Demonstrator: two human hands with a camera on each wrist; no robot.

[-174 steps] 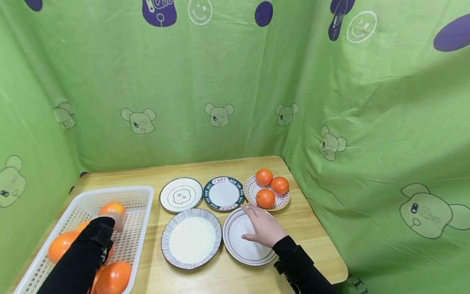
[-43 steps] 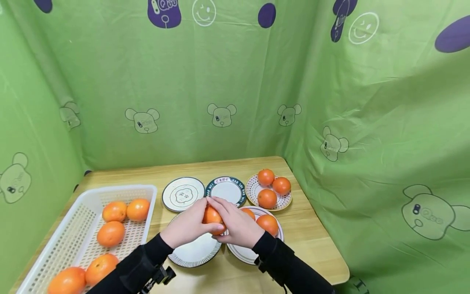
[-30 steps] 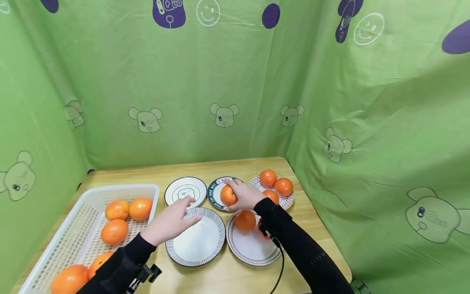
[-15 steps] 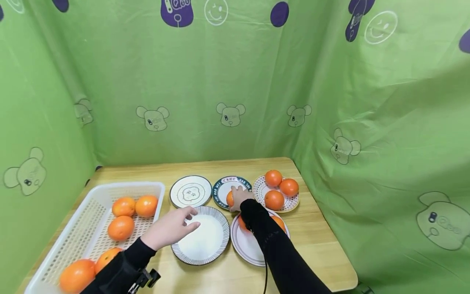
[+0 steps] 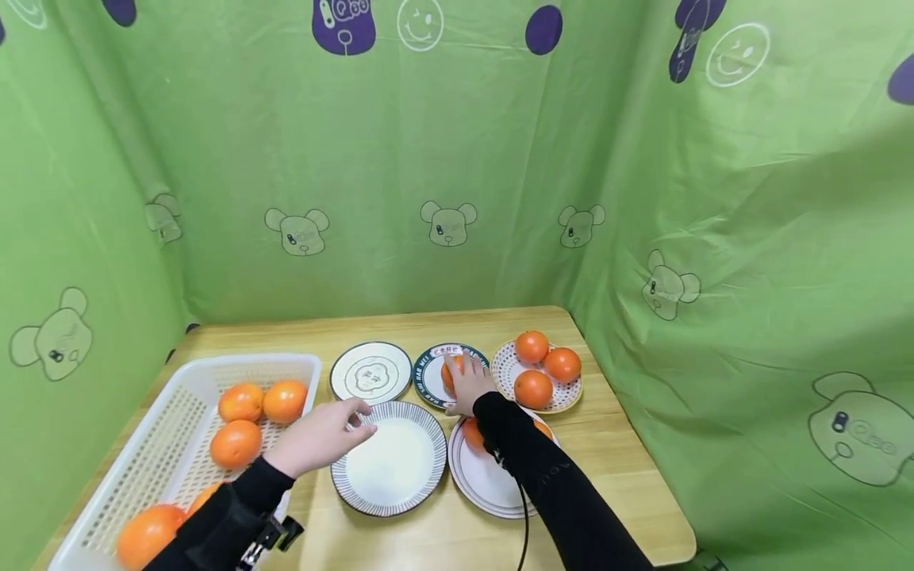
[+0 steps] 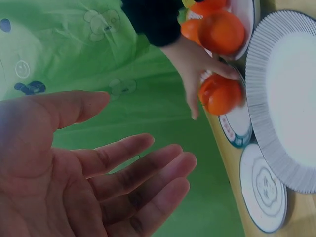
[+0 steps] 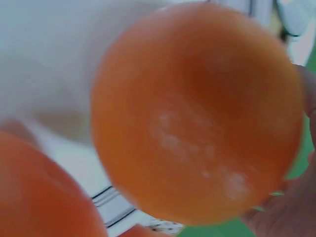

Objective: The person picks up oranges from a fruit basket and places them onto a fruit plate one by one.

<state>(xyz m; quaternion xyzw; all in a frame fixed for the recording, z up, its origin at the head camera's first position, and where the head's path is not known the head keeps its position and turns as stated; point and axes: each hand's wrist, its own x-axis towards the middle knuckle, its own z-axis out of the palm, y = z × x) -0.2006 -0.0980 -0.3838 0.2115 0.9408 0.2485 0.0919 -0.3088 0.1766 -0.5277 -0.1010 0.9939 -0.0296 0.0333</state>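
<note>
An orange (image 5: 449, 374) rests on the small green-rimmed plate (image 5: 427, 381). My right hand (image 5: 473, 390) is right at it, thumb and fingers spread apart; in the left wrist view the spread right hand (image 6: 190, 64) also shows beside that orange (image 6: 224, 96). A close orange (image 7: 197, 118) fills much of the right wrist view, over the line-rimmed plate. My left hand (image 5: 317, 436) hovers between the basket and the striped plate (image 5: 389, 468), holding nothing, its fingers loosely extended in the left wrist view. The right forearm partly hides oranges (image 5: 474, 434) on the line-rimmed plate (image 5: 485, 488).
At left stands a white plastic basket (image 5: 250, 362) with several oranges (image 5: 236, 444). Three oranges (image 5: 533, 388) sit in a dotted dish (image 5: 505, 369) at back right. A cream plate (image 5: 371, 373) lies at back left. Green curtains (image 5: 443, 159) enclose the wooden table (image 5: 614, 476).
Two oranges came onto the line-rimmed plate. Both hands held another orange together; the left let go, and the right set it on the green-rimmed plate and loosened its fingers. The left hand drew back.
</note>
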